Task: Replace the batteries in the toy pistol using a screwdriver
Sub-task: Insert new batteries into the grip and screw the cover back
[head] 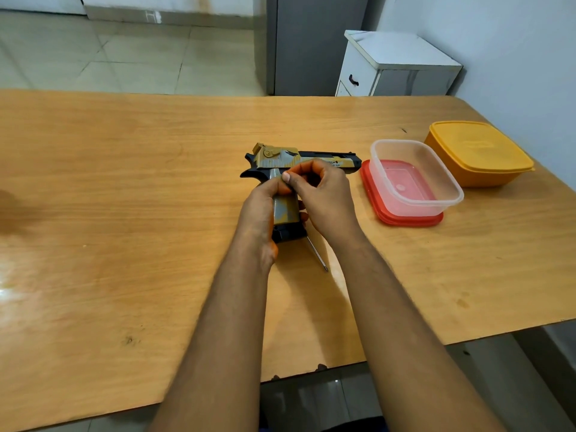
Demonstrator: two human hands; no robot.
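Note:
The toy pistol (pixel 311 159), gold, grey and black, lies on its side on the wooden table (pixel 124 182) with the barrel pointing right and the grip toward me. My left hand (pixel 258 210) wraps the grip from the left. My right hand (pixel 324 194) comes in from the right, its thumb and forefinger pinched together at the top of the grip. The screwdriver's thin metal shaft (pixel 318 254) sticks out from under the grip's base, tip toward me. Its handle is hidden, and I cannot tell whether a hand holds it.
Right of the pistol a clear plastic box (pixel 448 188) stands on its red lid (pixel 405 221). Behind it is a shut orange box (pixel 480 154). A white cabinet (pixel 396 67) stands beyond the table's far edge. The table's near edge runs just under my forearms.

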